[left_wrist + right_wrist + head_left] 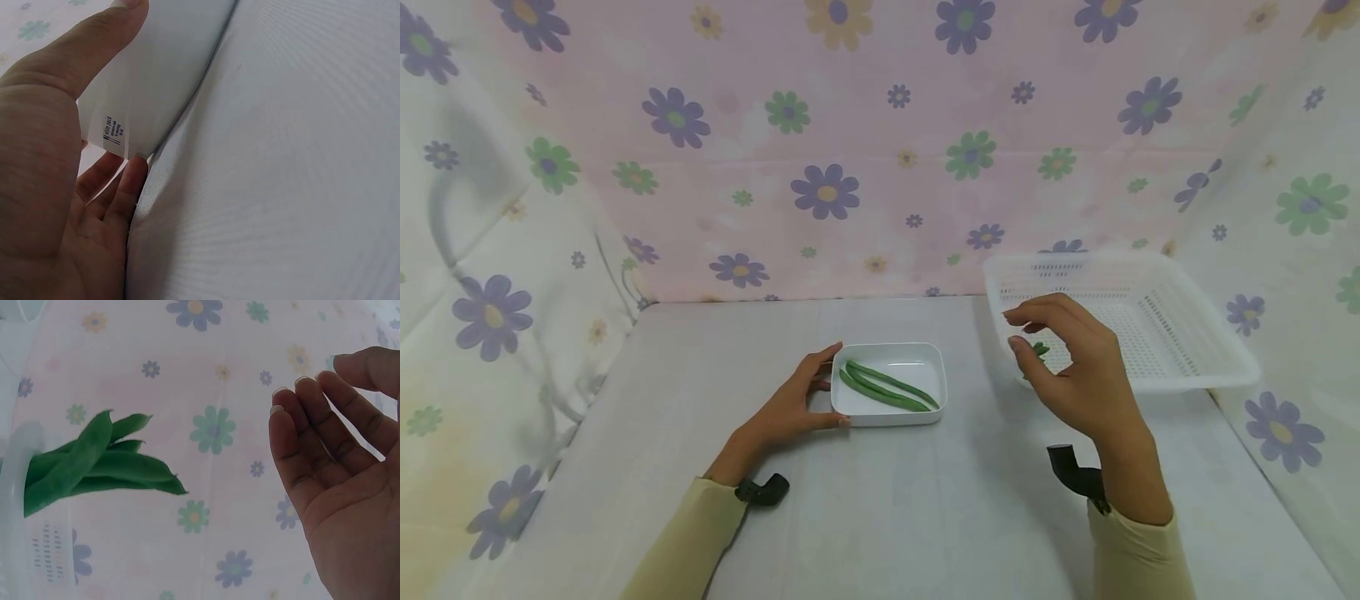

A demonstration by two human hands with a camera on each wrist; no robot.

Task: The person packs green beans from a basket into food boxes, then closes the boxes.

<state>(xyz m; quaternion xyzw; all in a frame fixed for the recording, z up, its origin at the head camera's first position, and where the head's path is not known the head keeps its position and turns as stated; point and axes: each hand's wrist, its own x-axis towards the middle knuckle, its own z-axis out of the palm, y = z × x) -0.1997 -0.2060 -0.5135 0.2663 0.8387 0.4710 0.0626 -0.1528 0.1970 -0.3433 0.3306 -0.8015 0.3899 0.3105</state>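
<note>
My left hand [788, 410] grips the left end of a small white rectangular dish [895, 421], thumb at its front corner and fingers round the back. Inside the dish lie a few long green beans [883, 398], side by side. The left wrist view shows small printed lettering on the dish's wall [162, 69]. Raised by the basket's near left corner, my right hand [1078, 375] has its thumb and fingers apart and holds nothing. Several more green beans [100, 464] poke out past the basket's edge in the right wrist view, mostly hidden behind my right hand in the head view.
A white perforated plastic basket [1206, 333] stands at the back right of the table [887, 517], which has a pale cover. Flower-patterned cloth [865, 125] hangs behind and along both sides. A dark strap-on mount [1078, 475] sits on my right wrist.
</note>
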